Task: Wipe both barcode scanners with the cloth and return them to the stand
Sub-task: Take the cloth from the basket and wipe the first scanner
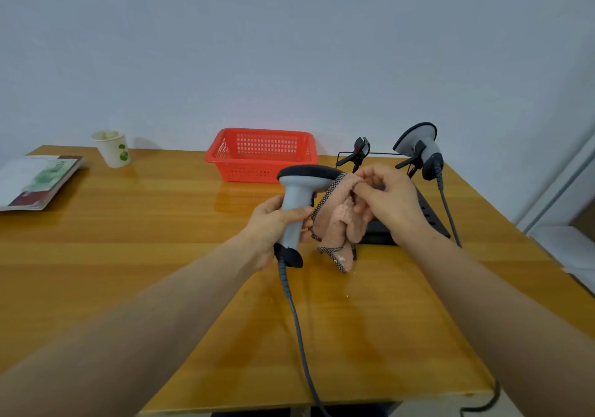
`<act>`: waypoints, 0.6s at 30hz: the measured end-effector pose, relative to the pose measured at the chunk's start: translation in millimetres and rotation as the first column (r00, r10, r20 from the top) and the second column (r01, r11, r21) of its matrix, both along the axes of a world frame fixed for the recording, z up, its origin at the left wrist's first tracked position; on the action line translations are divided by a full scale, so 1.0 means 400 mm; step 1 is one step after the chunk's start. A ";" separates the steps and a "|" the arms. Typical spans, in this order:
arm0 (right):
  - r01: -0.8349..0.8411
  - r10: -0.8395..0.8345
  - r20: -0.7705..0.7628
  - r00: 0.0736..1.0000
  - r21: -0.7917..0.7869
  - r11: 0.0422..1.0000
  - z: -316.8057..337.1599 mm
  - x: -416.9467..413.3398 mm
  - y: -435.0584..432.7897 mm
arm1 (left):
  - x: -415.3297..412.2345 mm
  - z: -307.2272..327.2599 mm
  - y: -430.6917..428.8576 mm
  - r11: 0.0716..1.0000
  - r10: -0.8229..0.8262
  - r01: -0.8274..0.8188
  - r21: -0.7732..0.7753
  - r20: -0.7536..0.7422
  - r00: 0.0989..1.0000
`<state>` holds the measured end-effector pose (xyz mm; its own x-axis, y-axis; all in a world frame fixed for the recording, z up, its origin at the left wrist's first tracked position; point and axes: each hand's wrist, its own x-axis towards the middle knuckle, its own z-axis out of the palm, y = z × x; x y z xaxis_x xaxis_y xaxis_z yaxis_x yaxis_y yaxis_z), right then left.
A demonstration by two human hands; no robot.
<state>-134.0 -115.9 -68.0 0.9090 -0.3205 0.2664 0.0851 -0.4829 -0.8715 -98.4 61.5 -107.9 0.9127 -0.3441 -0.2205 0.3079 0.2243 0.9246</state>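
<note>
**Entry: scanner 1 in hand, cloth at its head**

Held scanner [297,197]: light grey pistol-shaped body, dark hood along the top of the head, dark cap at the foot of the handle. A grey cable [299,336], ribbed near the cap, drops from the foot and runs off the near edge of the table [128,239]. The unit is upright, above the table, head pointing right.

Left hand [270,226]: fingers and thumb curled round the handle, gripping low, just above the dark cap.

Cloth [338,220]: pink, fluffy, with a black-and-white checked border. Bunched, it hangs between the two hands; its upper edge lies against the front end of the scanner head. Whether its lowest corner touches the table, I cannot tell.

Right hand [392,204]: fingers curled, pinching the cloth at the top, just right of the scanner head.

Second scanner [425,149]: same grey and dark colouring, sits in the right clip of the stand [433,220], head tilted upward, cable trailing down to the right. The stand's left clip [359,151] holds nothing. The stand's black base lies behind the right hand.

Also on the table: red basket [262,154] behind the hands, paper cup [112,148] and booklet [35,180] far left.
</note>
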 end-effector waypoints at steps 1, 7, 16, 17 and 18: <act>-0.002 0.001 0.007 1.000 0.041 0.999 -0.006 0.003 0.006 | -0.004 0.005 -0.007 1.000 -0.011 0.011 -0.006 -0.002 1.000; 0.138 -0.155 0.058 0.986 0.231 0.963 -0.049 0.015 0.040 | -0.023 0.017 -0.027 0.997 -0.069 0.070 -0.021 0.025 0.997; 0.148 -0.122 0.224 0.967 -0.103 0.984 -0.046 -0.005 0.082 | -0.029 0.018 -0.041 0.991 -0.126 0.122 0.047 0.107 0.986; 0.121 -0.088 0.220 0.972 -0.141 0.982 -0.048 -0.005 0.085 | -0.028 0.018 -0.041 0.991 -0.124 0.119 0.054 0.100 0.987; 0.095 -0.059 0.208 0.976 -0.170 0.981 -0.050 -0.005 0.088 | -0.027 0.019 -0.042 0.992 -0.120 0.116 0.054 0.083 0.989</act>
